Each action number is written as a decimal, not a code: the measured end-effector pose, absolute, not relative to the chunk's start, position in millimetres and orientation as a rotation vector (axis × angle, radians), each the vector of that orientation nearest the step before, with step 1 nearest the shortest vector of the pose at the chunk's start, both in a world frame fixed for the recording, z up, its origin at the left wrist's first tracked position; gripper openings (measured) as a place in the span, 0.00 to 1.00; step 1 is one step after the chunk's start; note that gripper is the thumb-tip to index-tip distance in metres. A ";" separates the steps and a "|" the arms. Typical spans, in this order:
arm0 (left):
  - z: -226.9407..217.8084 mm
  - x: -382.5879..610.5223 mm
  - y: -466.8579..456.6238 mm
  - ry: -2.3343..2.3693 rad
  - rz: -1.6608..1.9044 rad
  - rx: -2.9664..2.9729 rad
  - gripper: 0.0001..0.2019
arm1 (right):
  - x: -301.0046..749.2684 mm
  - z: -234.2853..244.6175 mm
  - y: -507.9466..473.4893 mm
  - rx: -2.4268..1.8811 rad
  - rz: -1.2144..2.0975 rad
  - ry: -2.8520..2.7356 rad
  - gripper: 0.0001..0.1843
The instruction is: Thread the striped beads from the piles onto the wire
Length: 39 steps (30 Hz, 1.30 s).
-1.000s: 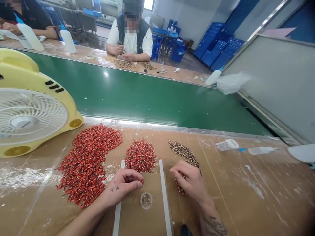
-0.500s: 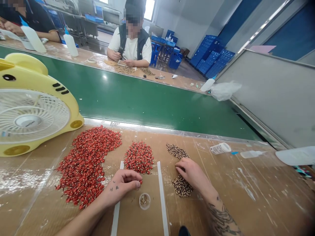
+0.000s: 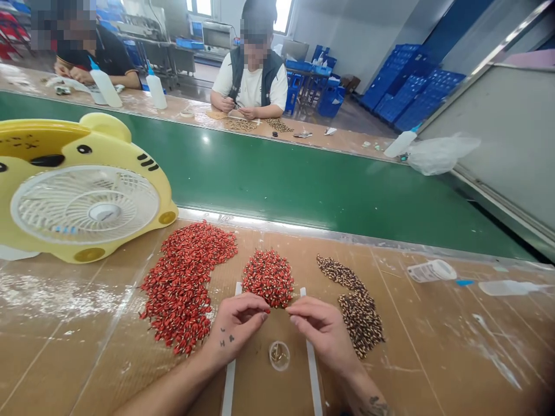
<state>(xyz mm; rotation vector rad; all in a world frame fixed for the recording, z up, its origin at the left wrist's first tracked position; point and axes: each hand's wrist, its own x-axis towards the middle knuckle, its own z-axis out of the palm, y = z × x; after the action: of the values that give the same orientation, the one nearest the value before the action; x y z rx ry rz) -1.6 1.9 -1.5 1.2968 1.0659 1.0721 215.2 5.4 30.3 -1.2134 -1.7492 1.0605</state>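
My left hand (image 3: 238, 326) pinches a small red piece (image 3: 267, 311) between thumb and fingertips. Facing it across a narrow gap, my right hand (image 3: 323, 330) is closed in a pinch; whatever its fingertips hold is too small to name. Just beyond both hands lies a small heap of red pieces with pale tips (image 3: 267, 276). A small clear cup (image 3: 278, 356) with some tiny bits inside stands nearer to me, between two white tape strips. To the left spreads a larger pile of red pieces (image 3: 184, 289); dark-and-cream pieces (image 3: 362, 315) lie right of my right hand.
A yellow animal-shaped fan (image 3: 143, 133) stands at the left. Beyond the cardboard-covered bench runs a green belt (image 3: 269, 179), with two co-workers seated across it. A white jar (image 3: 431, 270) and a clear squeeze bottle (image 3: 505, 288) lie at the right.
My right hand has moved left from the dark-and-cream pile to face my left hand, which keeps its red piece. The whole view has shifted, with the scene now farther right.
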 end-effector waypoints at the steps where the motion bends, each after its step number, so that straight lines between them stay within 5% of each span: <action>1: -0.7 -2.6 1.4 1.064 1.090 1.340 0.06 | 206.5 27.9 4.1 -1.216 1.080 -1.717 0.07; 39: 4.3 -2.2 -2.1 0.921 1.321 1.841 0.10 | 179.8 21.6 -7.9 -1.320 1.316 -1.467 0.08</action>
<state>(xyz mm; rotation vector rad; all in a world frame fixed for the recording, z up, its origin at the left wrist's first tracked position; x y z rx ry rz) -2.2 -2.1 4.3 1.8409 0.9211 1.3210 179.8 -7.9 21.6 -1.3196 -1.4667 1.3157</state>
